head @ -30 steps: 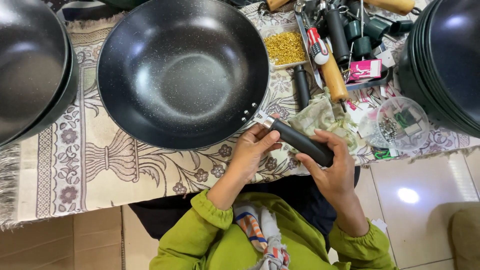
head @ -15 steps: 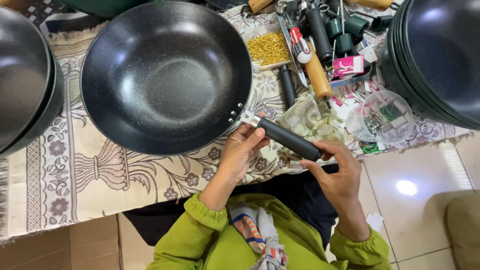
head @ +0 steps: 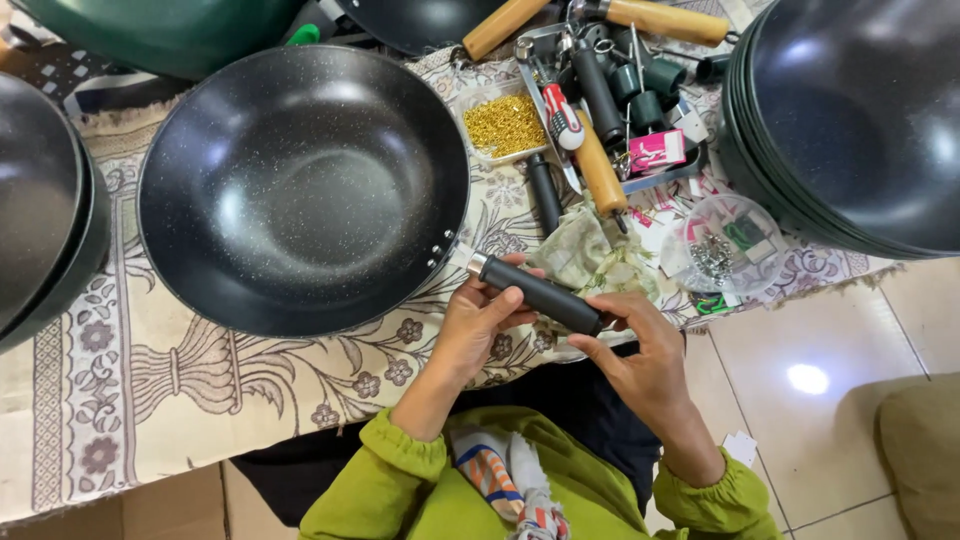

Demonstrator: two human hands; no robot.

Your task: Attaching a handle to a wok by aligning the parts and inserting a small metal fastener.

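A black speckled wok (head: 300, 190) lies on the patterned cloth (head: 150, 400) in front of me. Its black handle (head: 535, 292), with a silver collar at the wok end, points toward me. My left hand (head: 478, 318) grips the handle near the collar. My right hand (head: 640, 350) holds the handle's far end with its fingertips. Both arms wear green sleeves.
Stacked dark woks stand at the left (head: 40, 200) and at the right (head: 860, 110). Behind the handle lie a tray of small gold parts (head: 505, 125), a tray of tools and wooden handles (head: 610, 90), a loose black handle (head: 545, 192), a clear lid with screws (head: 715, 250).
The wok and handle have shifted left and slightly down in view as the camera moved. Both hands stay on the handle, the right hand now more at its end.
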